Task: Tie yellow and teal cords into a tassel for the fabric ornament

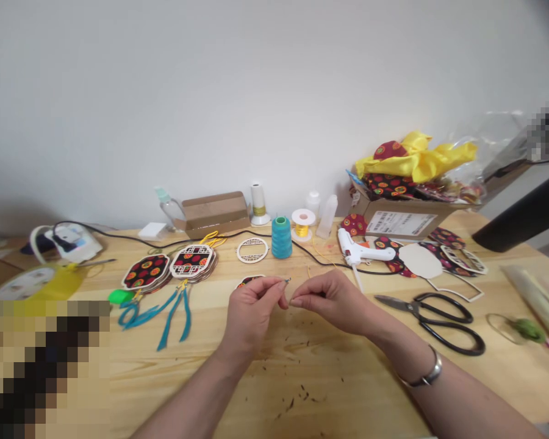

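My left hand and my right hand meet above the middle of the wooden table, fingertips almost touching. Both pinch a tiny thin piece, maybe a wire or a needle, too small to name. Just behind my left hand lies a round patterned piece, partly hidden by the fingers. A silver bracelet sits on my right wrist.
Left of my hands lie teal pliers, a teal scissors-like tool and stacked patterned ornaments. A teal thread spool, yellow wire spool and white glue gun stand behind. Black scissors lie right; a fabric-filled box stands at the back.
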Tool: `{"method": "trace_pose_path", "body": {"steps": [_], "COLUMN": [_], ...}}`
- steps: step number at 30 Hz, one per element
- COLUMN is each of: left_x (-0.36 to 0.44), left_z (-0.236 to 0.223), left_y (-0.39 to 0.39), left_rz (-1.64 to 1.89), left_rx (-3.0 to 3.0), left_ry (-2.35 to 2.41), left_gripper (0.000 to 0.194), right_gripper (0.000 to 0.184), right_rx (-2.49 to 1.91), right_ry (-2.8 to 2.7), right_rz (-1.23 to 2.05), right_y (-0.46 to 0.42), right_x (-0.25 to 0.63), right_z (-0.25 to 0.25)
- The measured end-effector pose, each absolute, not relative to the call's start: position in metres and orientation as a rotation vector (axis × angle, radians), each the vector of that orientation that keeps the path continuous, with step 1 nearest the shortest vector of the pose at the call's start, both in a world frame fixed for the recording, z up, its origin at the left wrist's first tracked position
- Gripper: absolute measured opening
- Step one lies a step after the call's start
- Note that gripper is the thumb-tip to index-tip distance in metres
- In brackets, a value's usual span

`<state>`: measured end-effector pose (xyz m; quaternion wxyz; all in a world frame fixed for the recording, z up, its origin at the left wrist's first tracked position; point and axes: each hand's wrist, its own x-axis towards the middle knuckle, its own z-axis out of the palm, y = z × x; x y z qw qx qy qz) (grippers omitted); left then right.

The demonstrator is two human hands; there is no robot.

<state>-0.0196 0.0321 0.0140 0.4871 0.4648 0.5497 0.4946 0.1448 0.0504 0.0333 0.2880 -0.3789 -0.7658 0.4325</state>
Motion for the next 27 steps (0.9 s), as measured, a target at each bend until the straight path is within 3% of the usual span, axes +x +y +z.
{"method": "trace_pose_path", "body": {"steps": [5, 10, 13, 16, 22, 27], "left_x": [-0.018, -0.017, -0.015, -0.013, -0.018, -0.022], "left_z": [0.017, 0.019, 0.019, 0.02, 0.017, 0.012], "left_y": [0.032, 0.03, 0.027, 0.024, 0.027, 0.032], "left_rz": [1.169, 1.115, 1.028, 0.931, 1.036, 1.186], "left_rx": [1.193, 1.403, 1.575, 1.595, 1.274, 1.067], "left_ry": [1.414, 1.446, 1.345, 1.229, 1.102, 1.112], "left_gripper": [0.015, 0.014, 0.017, 0.017, 0.009, 0.01], "right_gripper": [0.023, 0.02, 0.022, 0.021, 0.014, 0.025], "right_rx": [-1.029, -0.965, -0.905, -0.915, -0.982, -0.987], "right_ry": [-2.189, -2.392, -2.457, -2.379, -2.086, -2.067], "right_rz": [0.947, 0.218, 0.023, 0.158, 0.765, 1.0], "right_y": [0.046, 0.041, 0.042, 0.049, 0.066, 0.063], "right_x": [0.144, 0.148, 0.153, 0.157, 0.159, 0.152], "right_z": [0.035, 0.039, 0.042, 0.042, 0.03, 0.022]}}
